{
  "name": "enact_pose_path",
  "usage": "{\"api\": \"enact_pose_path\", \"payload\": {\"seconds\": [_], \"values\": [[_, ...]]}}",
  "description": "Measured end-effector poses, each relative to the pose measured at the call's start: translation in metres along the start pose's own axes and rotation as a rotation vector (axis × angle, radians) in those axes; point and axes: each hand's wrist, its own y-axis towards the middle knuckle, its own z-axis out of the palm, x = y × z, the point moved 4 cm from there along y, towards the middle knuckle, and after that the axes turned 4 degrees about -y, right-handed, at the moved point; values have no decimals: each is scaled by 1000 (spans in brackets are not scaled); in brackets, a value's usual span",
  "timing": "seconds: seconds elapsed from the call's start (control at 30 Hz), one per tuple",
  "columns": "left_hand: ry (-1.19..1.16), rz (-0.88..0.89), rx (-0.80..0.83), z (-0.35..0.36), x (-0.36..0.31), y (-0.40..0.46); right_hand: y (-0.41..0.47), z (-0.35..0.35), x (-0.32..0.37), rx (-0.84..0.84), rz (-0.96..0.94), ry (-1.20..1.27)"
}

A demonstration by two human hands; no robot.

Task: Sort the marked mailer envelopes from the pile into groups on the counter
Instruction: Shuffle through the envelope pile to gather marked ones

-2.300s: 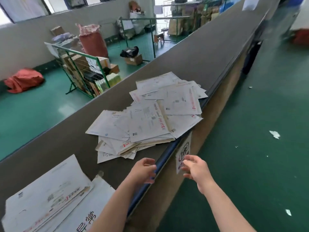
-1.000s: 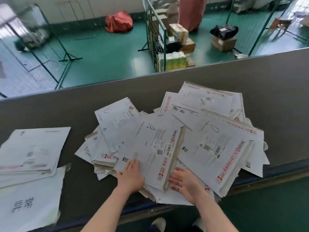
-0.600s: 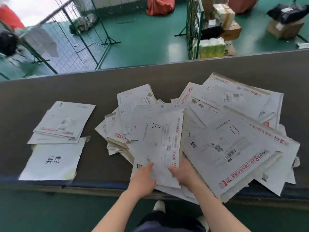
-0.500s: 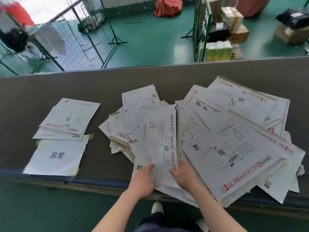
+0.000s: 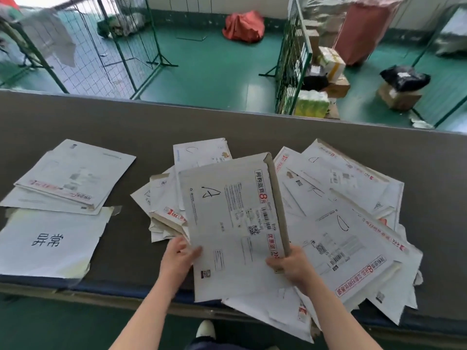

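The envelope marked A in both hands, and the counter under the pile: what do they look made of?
Envelope marked A: looks like stiff white paperboard with a matte printed face; its raw brown edge shows along the right side, and it stays flat while the left hand and right hand grip it. Counter: dull grey-brown, uniform, no glare; possibly a rubbery or laminate surface, cannot tell which.

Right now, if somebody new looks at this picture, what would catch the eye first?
First, the envelope marked "A" in the middle, held by the left hand and the right hand at its near corners. Under and around it spreads the messy pile on the grey counter. At the left lie a small stack and a sheet with two large printed characters.
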Motion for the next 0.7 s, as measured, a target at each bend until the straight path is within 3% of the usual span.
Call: {"api": "enact_pose_path", "payload": {"seconds": [0.1,0.13,0.2,0.27,0.4,0.5,0.6,0.7], "values": [[-379,-68,367,12,-10,4,-9,-2,7,76,1,-31],[-454,-117,431,16,-12,4,-13,1,9,90,10,-71],[-515,-247,412,26,-6,10,-18,4,8,74,41,-111],[-428,-291,316,35,5,21,-22,1,2,-37,66,-86],[-200,-283,215,53,18,34,-31,-32,-40,-496,210,-81],[-97,-292,191,58,21,37,-48,-62,-89,-736,467,-119],[34,-277,228,59,19,40,-64,-72,-124,-752,710,-115],[140,-250,262,62,15,45,-65,-60,-139,-700,771,-98]]}}
